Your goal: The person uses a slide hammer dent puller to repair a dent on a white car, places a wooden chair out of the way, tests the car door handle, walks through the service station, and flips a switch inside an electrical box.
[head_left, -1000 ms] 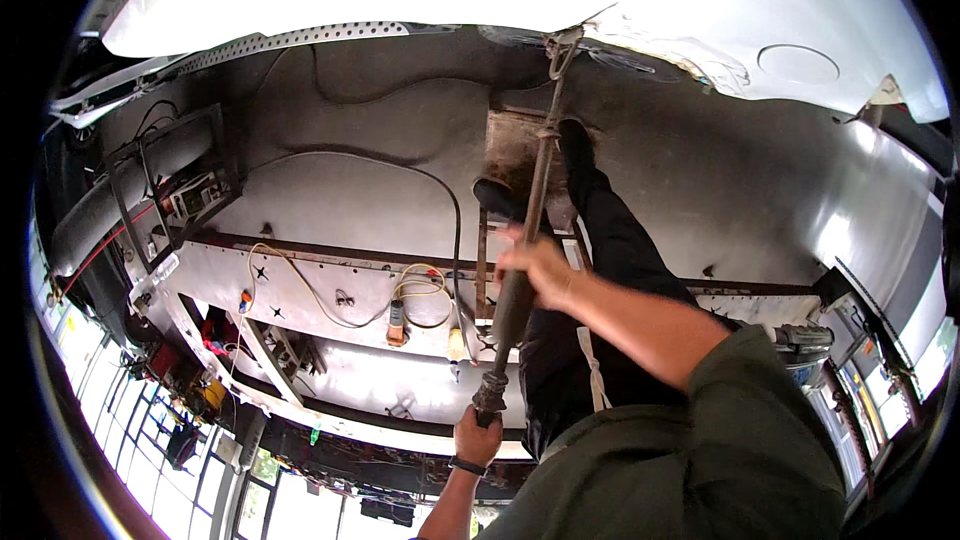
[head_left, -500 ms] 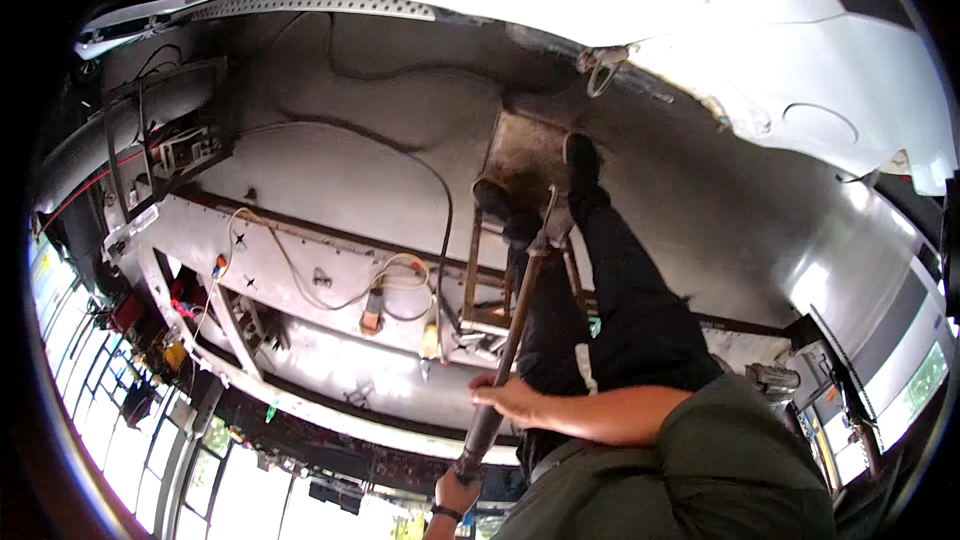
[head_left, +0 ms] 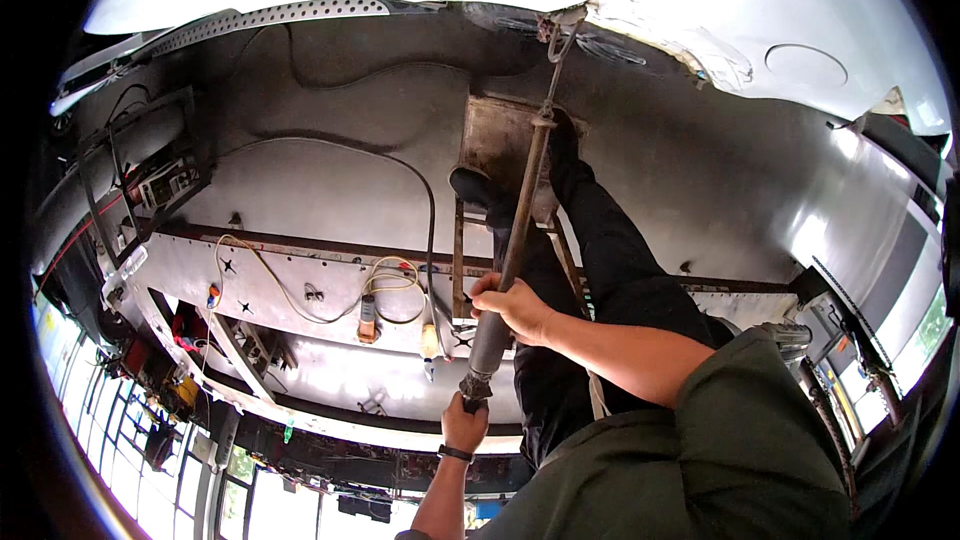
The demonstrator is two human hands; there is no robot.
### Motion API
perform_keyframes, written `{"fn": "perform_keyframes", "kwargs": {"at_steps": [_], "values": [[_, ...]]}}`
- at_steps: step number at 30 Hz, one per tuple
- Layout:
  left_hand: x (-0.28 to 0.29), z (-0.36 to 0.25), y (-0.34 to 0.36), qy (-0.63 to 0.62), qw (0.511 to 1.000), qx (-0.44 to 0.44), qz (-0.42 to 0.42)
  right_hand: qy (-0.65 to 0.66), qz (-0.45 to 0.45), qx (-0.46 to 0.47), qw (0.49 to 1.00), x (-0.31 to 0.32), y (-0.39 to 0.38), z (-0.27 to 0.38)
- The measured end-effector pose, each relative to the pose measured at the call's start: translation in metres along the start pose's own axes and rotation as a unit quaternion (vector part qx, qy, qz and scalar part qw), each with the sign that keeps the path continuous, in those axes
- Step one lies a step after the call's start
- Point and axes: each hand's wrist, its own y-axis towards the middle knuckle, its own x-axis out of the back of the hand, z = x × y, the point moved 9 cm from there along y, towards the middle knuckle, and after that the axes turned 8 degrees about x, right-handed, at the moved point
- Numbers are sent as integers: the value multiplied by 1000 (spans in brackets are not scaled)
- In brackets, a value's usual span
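Note:
A long slide hammer (head_left: 521, 215) with a rod and a thick dark sliding weight (head_left: 489, 345) slants up and away from me. My left hand (head_left: 464, 427), with a dark band at the wrist, is closed round its near end. Higher up, my right hand (head_left: 515, 308) grips it at the top of the weight. The hooked far tip (head_left: 563, 50) reaches a small metal clamp (head_left: 549, 28) at the lower edge of a white car body (head_left: 790, 10); it looks hooked on, though the exact contact is too small to make out.
My feet stand on a worn step (head_left: 490, 135) between metal rails. A white beam (head_left: 290, 285) carries a looped cable (head_left: 385, 265) and a grey-orange power tool (head_left: 368, 320). A black hose (head_left: 400, 155) crosses the grey floor. A perforated metal strip (head_left: 270, 18) lies under the car's left side.
Both hands have raised the slide hammer forward. Its hooked tip has gone from near my feet up to the clamp on the car body's edge.

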Motion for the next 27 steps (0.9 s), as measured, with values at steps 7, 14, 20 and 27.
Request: {"fn": "perform_keyframes", "kwargs": {"at_steps": [7,14,20,27], "values": [[-11,10,7,-22,999,-23,-21,46,-22,5,999,19,19,11],[2,17,-6,-1,1000,-15,-18,32,-32,117,992,50,62,180],[-15,206,-107,68,988,-80,114,-40,163,-94,981,-114,-72,-104],[-29,115,-122,-85,993,77,-4,-148,200,-118,961,-89,-63,-132]]}}
